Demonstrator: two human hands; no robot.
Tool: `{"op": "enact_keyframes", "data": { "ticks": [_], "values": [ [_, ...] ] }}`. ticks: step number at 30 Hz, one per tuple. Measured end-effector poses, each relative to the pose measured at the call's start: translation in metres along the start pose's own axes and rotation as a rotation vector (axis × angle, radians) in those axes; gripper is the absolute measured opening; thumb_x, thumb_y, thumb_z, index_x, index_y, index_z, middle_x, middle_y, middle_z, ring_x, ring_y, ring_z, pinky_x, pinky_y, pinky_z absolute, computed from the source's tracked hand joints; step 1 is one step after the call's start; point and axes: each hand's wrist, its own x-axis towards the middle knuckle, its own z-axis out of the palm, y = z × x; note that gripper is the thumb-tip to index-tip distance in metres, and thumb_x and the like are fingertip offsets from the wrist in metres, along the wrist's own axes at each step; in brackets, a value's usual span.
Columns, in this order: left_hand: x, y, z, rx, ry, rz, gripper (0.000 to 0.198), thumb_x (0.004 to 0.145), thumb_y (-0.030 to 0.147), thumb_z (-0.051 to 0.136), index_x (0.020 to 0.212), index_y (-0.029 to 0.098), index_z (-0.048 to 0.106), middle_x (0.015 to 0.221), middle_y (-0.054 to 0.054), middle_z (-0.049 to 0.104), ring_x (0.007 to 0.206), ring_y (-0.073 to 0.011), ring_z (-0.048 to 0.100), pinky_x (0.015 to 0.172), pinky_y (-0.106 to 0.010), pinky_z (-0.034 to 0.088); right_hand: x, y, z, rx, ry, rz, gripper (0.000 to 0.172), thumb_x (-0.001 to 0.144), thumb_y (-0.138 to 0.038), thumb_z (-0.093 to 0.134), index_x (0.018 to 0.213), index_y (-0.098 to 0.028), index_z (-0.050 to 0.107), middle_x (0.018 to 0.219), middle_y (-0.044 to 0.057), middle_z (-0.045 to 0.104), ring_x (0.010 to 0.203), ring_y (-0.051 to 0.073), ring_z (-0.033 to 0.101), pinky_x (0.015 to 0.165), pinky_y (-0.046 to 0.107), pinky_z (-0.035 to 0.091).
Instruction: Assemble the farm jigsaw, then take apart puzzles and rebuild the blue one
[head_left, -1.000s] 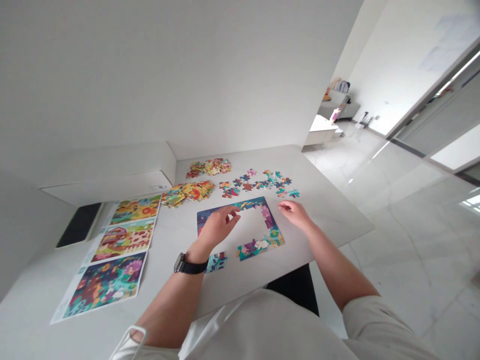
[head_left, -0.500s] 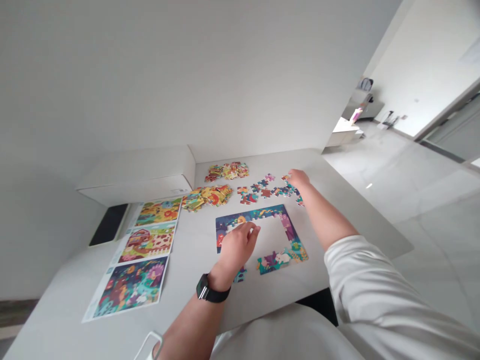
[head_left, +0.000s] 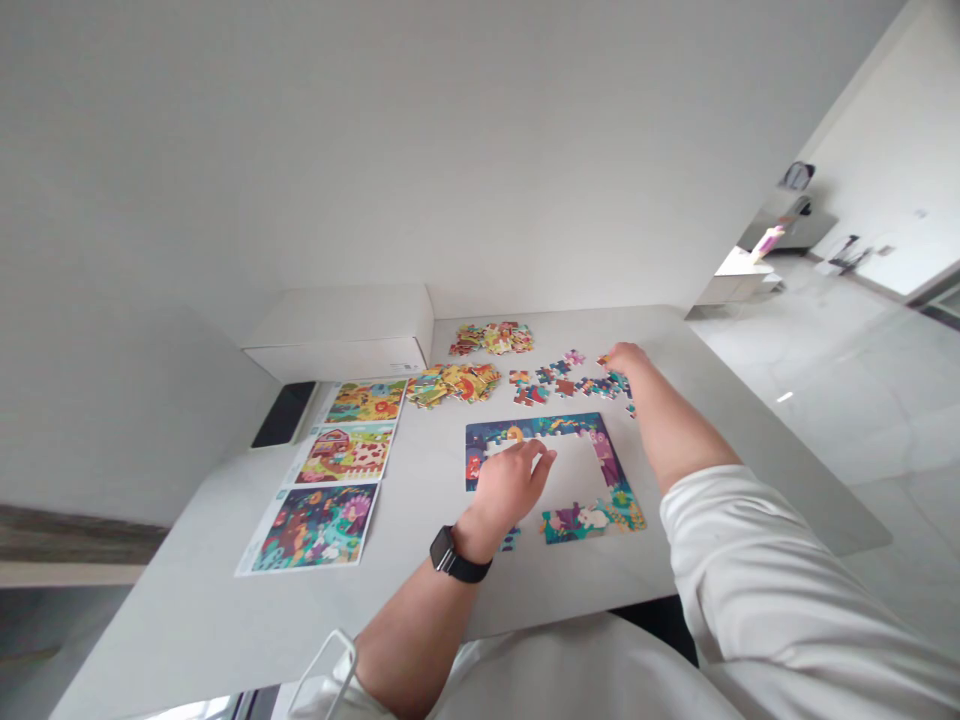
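My left hand (head_left: pixel 510 487) hovers low over the left part of a jigsaw puzzle's border (head_left: pixel 540 430), its fingertips near the white board inside. Nothing shows between its fingers. My right hand (head_left: pixel 626 360) reaches across the table onto a scatter of loose puzzle pieces (head_left: pixel 570 387), and its fingers hide whatever lies under them. One small loose piece (head_left: pixel 510 540) lies just below my left wrist. A black watch (head_left: pixel 459 555) is on that wrist.
Two heaps of pieces (head_left: pixel 491 338) lie at the table's far side, with a printed picture sheet (head_left: pixel 345 452) on the left. A white box (head_left: pixel 337 335) and a dark tablet or phone (head_left: pixel 283 414) stand beyond the white table's (head_left: pixel 225 600) edge.
My right hand has moved from beside the puzzle border out onto the loose pieces. The head view has turned, shifting the whole table rightward in the picture.
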Motion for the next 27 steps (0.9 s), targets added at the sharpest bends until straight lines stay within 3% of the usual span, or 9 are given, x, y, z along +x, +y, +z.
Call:
{"op": "enact_keyframes", "data": {
  "ticks": [4,9,12,15,20,23,27],
  "values": [
    [0.002,-0.003,0.002,0.004,0.009,-0.022,0.033,0.112,0.048,0.049,0.120,0.027,0.075,0.102,-0.007,0.078,0.088,-0.0234,0.075,0.073,-0.030,0.048,-0.009,0.001,-0.004,0.037,0.034,0.049,0.046,0.074,-0.037,0.091,0.116,-0.021,0.078,0.114,0.014,0.081,0.107,0.029,0.075,0.089,0.036,0.058],
    [0.007,-0.005,0.008,0.004,0.015,-0.051,0.030,0.110,0.043,0.056,0.128,0.026,0.073,0.100,-0.007,0.078,0.089,-0.0237,0.075,0.075,-0.031,0.051,-0.048,0.000,-0.009,0.406,0.138,-0.048,0.034,0.083,-0.035,0.083,0.113,-0.022,0.074,0.108,0.009,0.082,0.098,0.024,0.075,0.087,0.034,0.056],
    [0.009,-0.006,0.011,-0.045,0.029,-0.034,0.027,0.106,0.038,0.062,0.127,0.025,0.072,0.092,-0.005,0.077,0.086,-0.0227,0.074,0.074,-0.030,0.051,-0.093,-0.004,-0.005,0.727,0.136,-0.207,0.031,0.085,-0.039,0.078,0.111,-0.023,0.072,0.102,0.006,0.080,0.087,0.021,0.073,0.081,0.032,0.057],
    [0.013,-0.009,0.010,-0.173,0.083,-0.014,0.023,0.102,0.034,0.068,0.123,0.024,0.072,0.090,-0.003,0.076,0.082,-0.0198,0.072,0.073,-0.029,0.050,-0.152,-0.016,0.005,1.007,0.050,-0.382,0.039,0.082,-0.053,0.078,0.108,-0.025,0.071,0.097,0.004,0.078,0.079,0.020,0.070,0.071,0.031,0.056],
    [0.016,-0.017,0.001,-0.485,0.169,-0.060,0.021,0.097,0.039,0.073,0.110,0.022,0.071,0.086,0.000,0.074,0.072,-0.0138,0.067,0.067,-0.025,0.049,-0.246,-0.046,0.024,1.182,-0.068,-0.469,0.042,0.082,-0.060,0.080,0.105,-0.026,0.071,0.095,0.004,0.077,0.082,0.021,0.071,0.068,0.032,0.057],
    [0.009,-0.021,-0.001,-0.647,0.129,-0.090,0.027,0.095,0.044,0.073,0.108,0.021,0.069,0.085,-0.001,0.074,0.068,-0.0126,0.066,0.058,-0.022,0.047,-0.277,-0.059,0.033,1.208,-0.114,-0.494,0.044,0.083,-0.064,0.079,0.104,-0.026,0.070,0.091,0.004,0.077,0.081,0.022,0.071,0.068,0.033,0.057],
    [-0.012,-0.026,0.000,-0.831,0.060,-0.138,0.033,0.092,0.049,0.076,0.103,0.019,0.066,0.084,-0.002,0.074,0.062,-0.0118,0.065,0.046,-0.019,0.043,-0.296,-0.067,0.040,1.178,-0.124,-0.544,0.045,0.083,-0.066,0.079,0.103,-0.027,0.070,0.085,0.002,0.075,0.075,0.021,0.068,0.067,0.033,0.055]
  ]
}}
